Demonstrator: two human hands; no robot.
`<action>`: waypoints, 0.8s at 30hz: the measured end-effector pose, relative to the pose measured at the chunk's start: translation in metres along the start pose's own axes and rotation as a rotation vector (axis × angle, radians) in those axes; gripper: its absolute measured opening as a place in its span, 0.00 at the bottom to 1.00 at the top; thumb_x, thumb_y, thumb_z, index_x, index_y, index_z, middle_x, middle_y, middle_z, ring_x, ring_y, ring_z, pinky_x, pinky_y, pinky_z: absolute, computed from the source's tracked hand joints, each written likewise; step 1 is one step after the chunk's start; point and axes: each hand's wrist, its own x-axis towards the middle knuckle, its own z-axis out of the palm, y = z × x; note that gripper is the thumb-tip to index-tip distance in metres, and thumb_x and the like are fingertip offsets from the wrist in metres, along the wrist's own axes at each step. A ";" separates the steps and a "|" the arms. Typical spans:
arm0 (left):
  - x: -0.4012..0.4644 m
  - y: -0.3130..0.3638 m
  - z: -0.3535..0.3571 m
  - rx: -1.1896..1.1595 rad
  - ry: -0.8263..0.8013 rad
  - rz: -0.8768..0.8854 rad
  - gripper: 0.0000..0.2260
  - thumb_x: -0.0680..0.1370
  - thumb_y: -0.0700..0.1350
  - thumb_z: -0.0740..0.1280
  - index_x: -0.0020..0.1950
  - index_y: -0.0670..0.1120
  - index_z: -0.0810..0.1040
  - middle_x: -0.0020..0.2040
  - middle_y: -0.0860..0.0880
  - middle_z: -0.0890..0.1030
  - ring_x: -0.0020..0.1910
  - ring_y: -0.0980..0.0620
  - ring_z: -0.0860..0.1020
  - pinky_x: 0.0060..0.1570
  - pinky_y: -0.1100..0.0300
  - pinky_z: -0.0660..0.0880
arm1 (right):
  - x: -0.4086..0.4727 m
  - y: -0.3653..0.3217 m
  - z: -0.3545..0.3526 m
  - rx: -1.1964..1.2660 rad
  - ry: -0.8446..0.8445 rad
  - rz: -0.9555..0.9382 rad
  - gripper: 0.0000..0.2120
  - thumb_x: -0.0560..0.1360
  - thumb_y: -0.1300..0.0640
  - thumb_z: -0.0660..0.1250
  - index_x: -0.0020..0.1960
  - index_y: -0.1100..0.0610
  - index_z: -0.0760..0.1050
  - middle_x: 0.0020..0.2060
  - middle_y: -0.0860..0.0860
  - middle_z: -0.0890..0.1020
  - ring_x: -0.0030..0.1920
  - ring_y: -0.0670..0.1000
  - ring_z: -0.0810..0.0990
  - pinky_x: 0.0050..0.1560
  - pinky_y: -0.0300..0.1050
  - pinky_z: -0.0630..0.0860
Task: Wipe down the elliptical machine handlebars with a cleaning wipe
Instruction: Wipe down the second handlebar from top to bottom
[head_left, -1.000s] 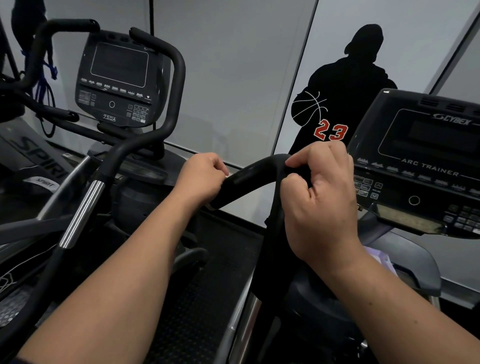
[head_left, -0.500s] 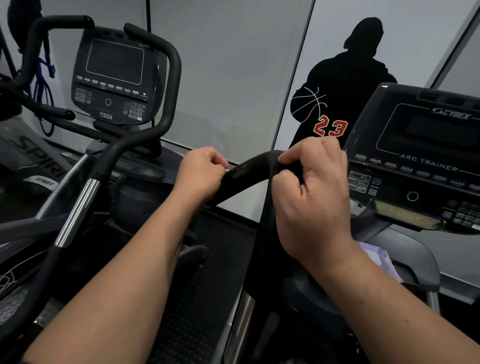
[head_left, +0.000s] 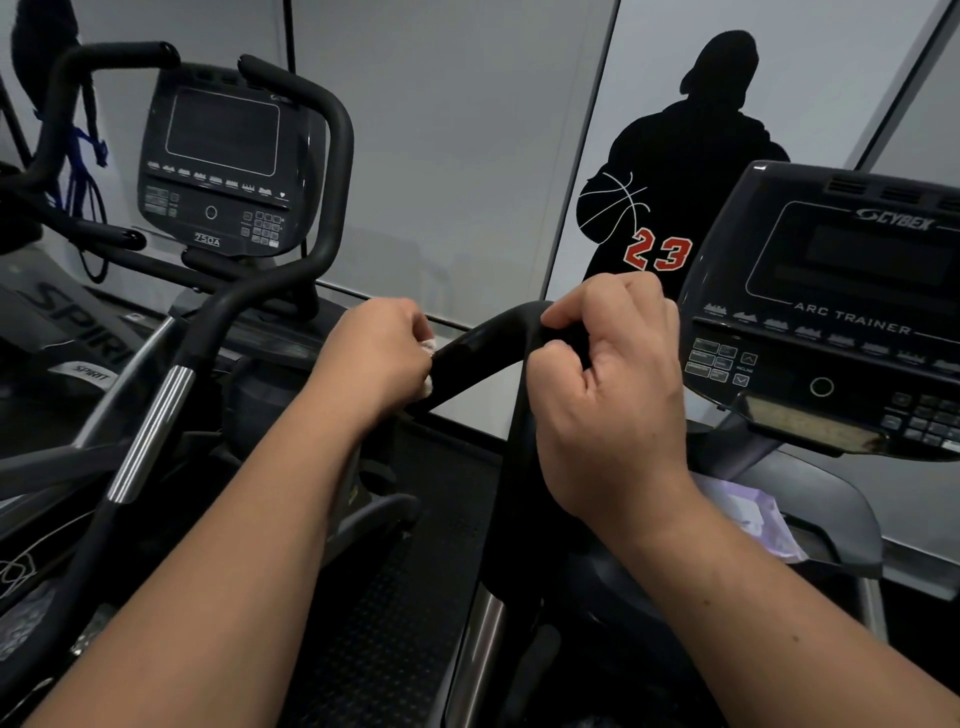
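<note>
A black curved handlebar (head_left: 480, 351) rises in front of me and bends over to the left. My left hand (head_left: 376, 353) is closed around its left end with a white cleaning wipe (head_left: 428, 364) pressed against the grip; only small bits of the wipe show past my fingers. My right hand (head_left: 610, 395) grips the bend of the same handlebar from the right, thumb on top. The bar's lower stem (head_left: 514, 499) runs down between my forearms.
The Cybex Arc Trainer console (head_left: 841, 312) sits close on the right, with a purple-white packet (head_left: 748, 514) on the shelf below it. A second machine with console (head_left: 218, 161) and black handlebars (head_left: 156, 395) stands to the left. A grey wall with a black silhouette decal (head_left: 685, 156) is behind.
My left hand has slid a little down and left along the handlebar end, showing more of the white wipe. My right hand keeps its grip at the bend.
</note>
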 end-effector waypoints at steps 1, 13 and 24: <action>0.000 0.005 -0.001 -0.021 0.001 0.026 0.04 0.73 0.40 0.69 0.43 0.48 0.82 0.40 0.50 0.85 0.45 0.47 0.83 0.48 0.51 0.80 | 0.000 0.000 0.000 -0.001 0.000 -0.001 0.13 0.67 0.53 0.54 0.42 0.58 0.73 0.44 0.50 0.72 0.48 0.53 0.69 0.47 0.36 0.64; 0.011 0.018 -0.001 -0.095 -0.015 0.014 0.08 0.70 0.35 0.68 0.39 0.48 0.81 0.35 0.53 0.80 0.42 0.48 0.81 0.42 0.56 0.78 | 0.000 -0.001 0.000 -0.016 0.002 0.001 0.12 0.67 0.53 0.54 0.42 0.57 0.73 0.43 0.48 0.71 0.48 0.52 0.69 0.46 0.38 0.64; 0.023 0.038 0.005 -0.258 -0.046 0.040 0.06 0.71 0.35 0.72 0.38 0.45 0.82 0.34 0.49 0.82 0.36 0.48 0.80 0.38 0.58 0.76 | 0.000 -0.001 -0.001 -0.020 0.012 0.001 0.13 0.67 0.52 0.54 0.42 0.58 0.73 0.44 0.49 0.72 0.48 0.52 0.69 0.46 0.40 0.64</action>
